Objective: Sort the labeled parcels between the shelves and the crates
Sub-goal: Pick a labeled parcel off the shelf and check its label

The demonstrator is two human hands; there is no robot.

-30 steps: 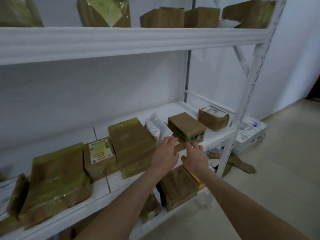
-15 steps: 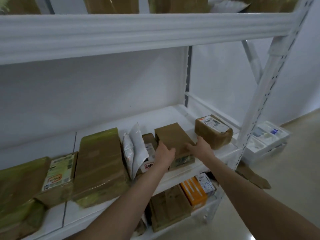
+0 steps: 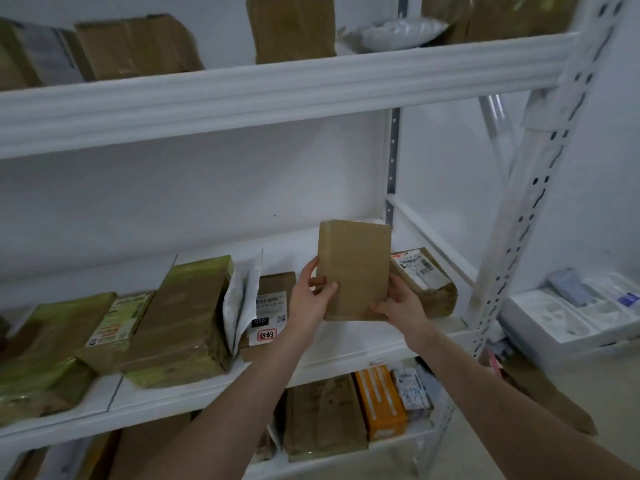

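Parcel point(image 3: 353, 268) now upright between hands.

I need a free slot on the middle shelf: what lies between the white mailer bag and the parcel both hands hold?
In the head view, a labeled brown box lies flat there.

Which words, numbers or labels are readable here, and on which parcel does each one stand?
"D10": black tag on the labeled parcel beside the left hand.
Red stamp below it: characters too blurred.
Label on the right parcel: too small.
Held parcel: no text on the visible face.
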